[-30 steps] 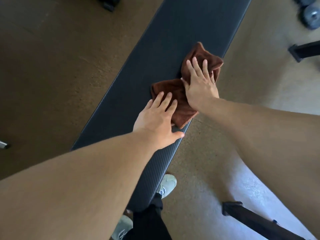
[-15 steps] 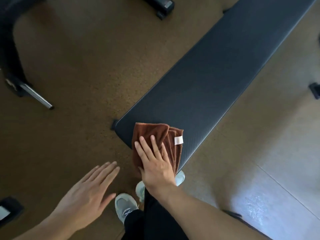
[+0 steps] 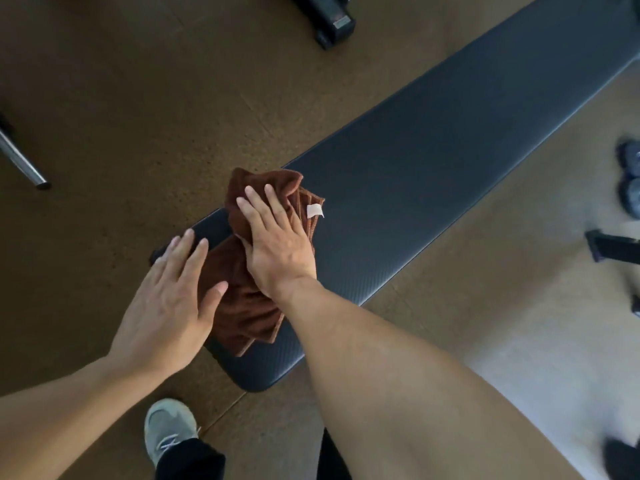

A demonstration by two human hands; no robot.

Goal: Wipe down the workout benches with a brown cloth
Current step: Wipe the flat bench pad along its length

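Note:
A long black padded workout bench (image 3: 433, 161) runs from the near centre to the far right. A folded brown cloth (image 3: 242, 310) with a small white tag lies on its near end. My right hand (image 3: 277, 244) presses flat on the upper part of the cloth, fingers spread and pointing away from me. My left hand (image 3: 169, 299) lies flat at the bench's near left corner, its thumb and palm edge on the cloth's lower part and its fingertips on the pad. Part of the cloth is hidden under both hands.
Brown speckled floor surrounds the bench. A black equipment foot (image 3: 332, 22) stands at the far centre, a metal tube (image 3: 24, 168) at the left, dumbbells (image 3: 628, 181) and a black foot (image 3: 609, 245) at the right. My grey shoe (image 3: 169, 431) is below the bench end.
My left hand has come from over the floor onto the bench corner and the cloth. My right hand with the cloth has slid a little further up the pad from the near end.

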